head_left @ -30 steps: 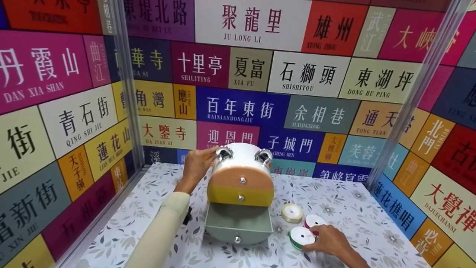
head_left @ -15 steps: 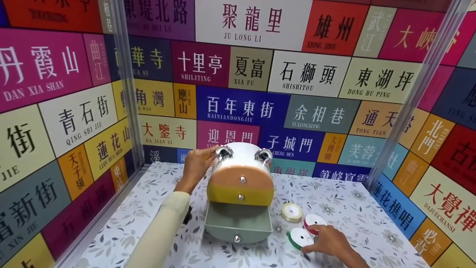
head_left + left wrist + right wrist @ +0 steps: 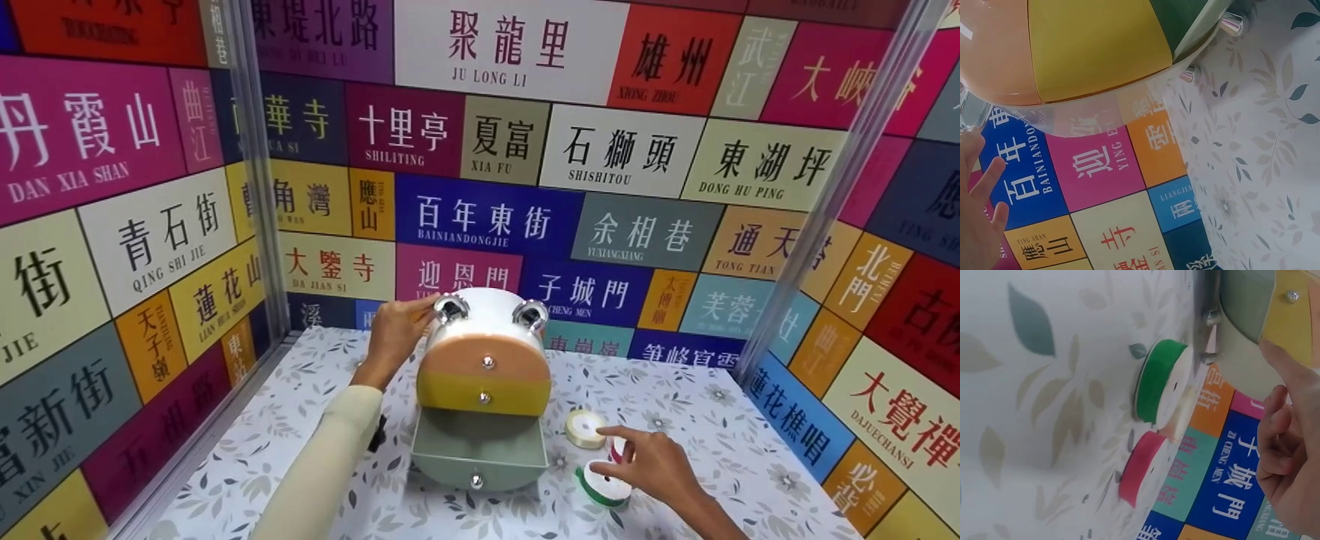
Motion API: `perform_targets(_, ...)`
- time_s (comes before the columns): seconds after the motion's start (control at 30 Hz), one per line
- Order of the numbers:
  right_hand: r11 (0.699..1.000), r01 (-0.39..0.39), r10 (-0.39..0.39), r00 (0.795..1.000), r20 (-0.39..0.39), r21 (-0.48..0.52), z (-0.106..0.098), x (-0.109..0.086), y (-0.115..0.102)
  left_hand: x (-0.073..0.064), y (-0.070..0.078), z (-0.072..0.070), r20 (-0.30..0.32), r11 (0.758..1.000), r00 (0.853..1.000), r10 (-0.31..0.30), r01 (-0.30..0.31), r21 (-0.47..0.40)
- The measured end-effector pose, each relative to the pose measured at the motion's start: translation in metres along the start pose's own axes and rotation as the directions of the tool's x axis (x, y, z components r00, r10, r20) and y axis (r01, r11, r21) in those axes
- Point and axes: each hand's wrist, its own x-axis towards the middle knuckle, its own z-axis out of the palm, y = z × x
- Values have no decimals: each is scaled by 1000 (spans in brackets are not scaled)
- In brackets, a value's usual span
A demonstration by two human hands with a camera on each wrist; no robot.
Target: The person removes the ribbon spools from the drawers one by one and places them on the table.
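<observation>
A frog-like chest of drawers (image 3: 484, 375) stands on the table, its grey-green bottom drawer (image 3: 480, 454) pulled out; the drawer's inside looks bare. My left hand (image 3: 396, 337) touches the chest's upper left side by the chrome eye (image 3: 452, 309); in the left wrist view several fingers stand loosely apart, and the thumb is hidden. My right hand (image 3: 656, 465) hovers over the ribbon spools, holding nothing, with forefinger and thumb apart. Below it lie a green ribbon spool (image 3: 1159, 382) and a red ribbon spool (image 3: 1143, 469). A cream ribbon spool (image 3: 583, 429) lies close to the forefinger tip.
A white leaf-patterned cloth (image 3: 675, 397) covers the table. Panels of coloured signs (image 3: 487, 210) enclose the back and both sides, with clear corner posts (image 3: 259, 172). A small dark object (image 3: 377, 435) shows beside the left sleeve.
My right hand has lifted off the red and green spools and shifted up toward the cream one, forefinger now extended. The green spool has shifted slightly. The left hand stays put.
</observation>
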Motion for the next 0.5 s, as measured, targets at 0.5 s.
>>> perform_targets(0.5,889,457,-443,874,-203,29,23,13,-80,-1,2,0,-8,1000,1000,12,-12,19)
